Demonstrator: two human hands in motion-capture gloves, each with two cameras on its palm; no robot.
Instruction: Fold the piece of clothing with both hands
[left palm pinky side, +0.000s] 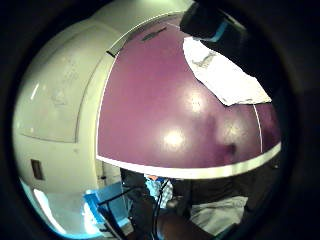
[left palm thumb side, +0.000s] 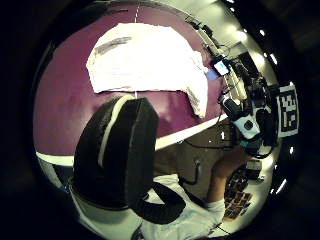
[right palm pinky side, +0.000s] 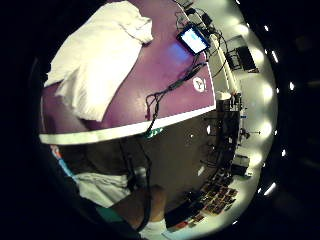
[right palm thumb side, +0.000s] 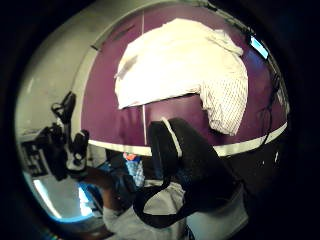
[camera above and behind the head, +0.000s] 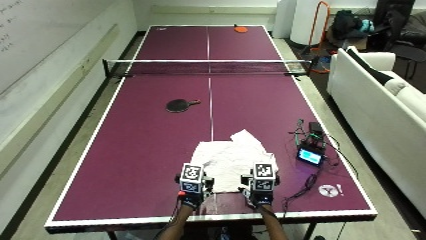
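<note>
Right then, the white garment (camera above and behind the head: 232, 159) lay spread and rumpled on the purple table-tennis table (camera above and behind the head: 146, 150), on the near half, close to the person's edge and straddling the white centre line. In the outside view the left hand (camera above and behind the head: 192, 192) sat at the garment's near left corner and the right hand (camera above and behind the head: 261, 191) at its near right corner, both low over the near edge of the cloth. Whether either hand's fingers were spread or closed on fabric could not be told; the tops of the gloves hid them. The left thumb-side palm view showed the garment (left palm thumb side: 145, 62) lying flat on the table beyond a black glove part, not bunched against the palm. The right thumb-side view gave much the same: cloth (right palm thumb side: 185, 65) laid out on the purple surface, one faintly checked flap hanging towards the white border.

Off to the right of the garment, a small device with a lit screen (camera above and behind the head: 311, 156) rested on the table with black cables (camera above and behind the head: 307, 182) trailing from it. A black paddle (camera above and behind the head: 178, 105) lay further up, short of the net (camera above and behind the head: 208, 66).
</note>
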